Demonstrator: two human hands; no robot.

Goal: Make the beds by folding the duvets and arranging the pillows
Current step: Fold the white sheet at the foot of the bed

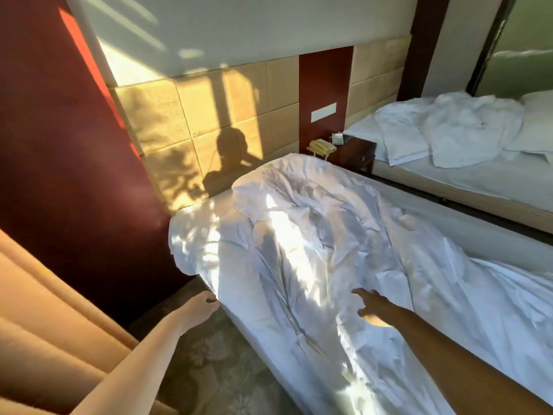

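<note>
duvet point(299, 235) lying crumpled along the near bed point(434, 217), one edge hanging over its side | left grip point(201, 307) touching that edge, cannot tell if grasping | right grip point(374, 308) hovering released over the duvet, fingers spreading | pillow point(401, 139) lying on the far bed point(449, 178)

A duvet point(314, 235) lies on the near bed point(449, 232), a nightstand point(356, 152) behind it.
</note>
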